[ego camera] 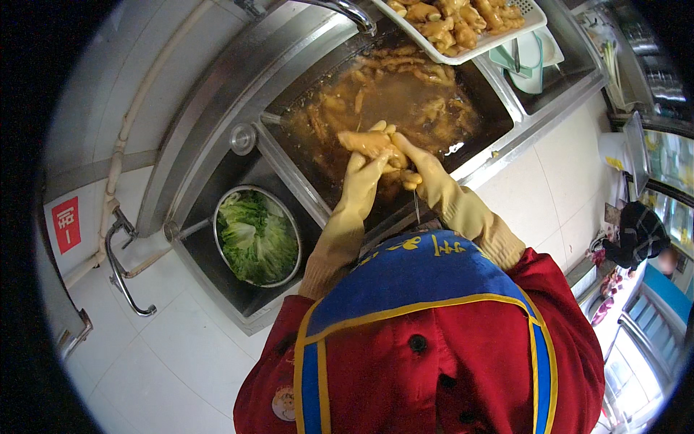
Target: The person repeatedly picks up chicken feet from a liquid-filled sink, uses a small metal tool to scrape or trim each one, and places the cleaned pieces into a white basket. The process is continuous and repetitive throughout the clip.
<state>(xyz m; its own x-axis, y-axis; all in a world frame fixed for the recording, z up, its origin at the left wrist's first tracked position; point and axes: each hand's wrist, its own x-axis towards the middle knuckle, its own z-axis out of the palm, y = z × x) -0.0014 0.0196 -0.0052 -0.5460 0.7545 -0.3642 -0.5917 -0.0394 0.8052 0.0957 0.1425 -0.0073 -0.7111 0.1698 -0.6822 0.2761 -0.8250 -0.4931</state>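
Observation:
My left hand [364, 173] and my right hand [425, 163], both in pale yellow rubber gloves, together hold a brownish piece of meat on the bone [366, 142], perhaps a pig's trotter, above the middle sink. Water drips from below the right glove. Under the hands the sink basin [488, 127] is full of murky brown water with many more such pieces lying in it. At the far edge a white plastic basket [455, 58] holds several similar pieces.
A round metal bowl of green leaves [257, 238] stands in the left basin. A chrome faucet [360, 19] reaches over the far side of the middle sink. Pale green and white containers [523, 62] lie in the right basin. A person in dark clothing [640, 236] is far right.

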